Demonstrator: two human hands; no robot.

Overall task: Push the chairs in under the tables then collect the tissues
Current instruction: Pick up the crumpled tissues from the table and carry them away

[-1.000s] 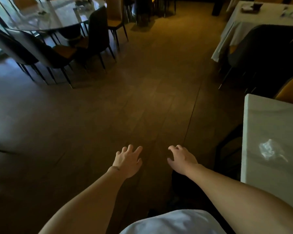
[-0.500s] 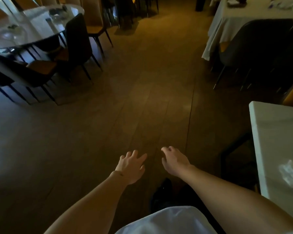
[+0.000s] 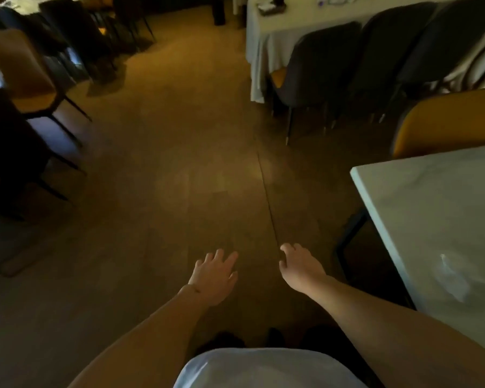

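Head view: wide bare floor [image 3: 179,177] runs between the chairs at left and the white table [image 3: 431,208] at right, whose near-left corner edges the aisle. Left hand [image 3: 214,278] and right hand [image 3: 300,271] both released, empty, fingers spread over the floor. Tissue [image 3: 457,275] lies on the table's near end. Orange chair [image 3: 448,121] beyond the table's far edge. Versus 0.5 s ago: table looms larger, left chairs nearer.

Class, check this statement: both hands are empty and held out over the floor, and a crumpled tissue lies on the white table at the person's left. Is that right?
One detail is wrong. The head view shows the crumpled tissue on the white table at the person's right, not left. The rest holds: the left hand and right hand are empty, held out over the floor.
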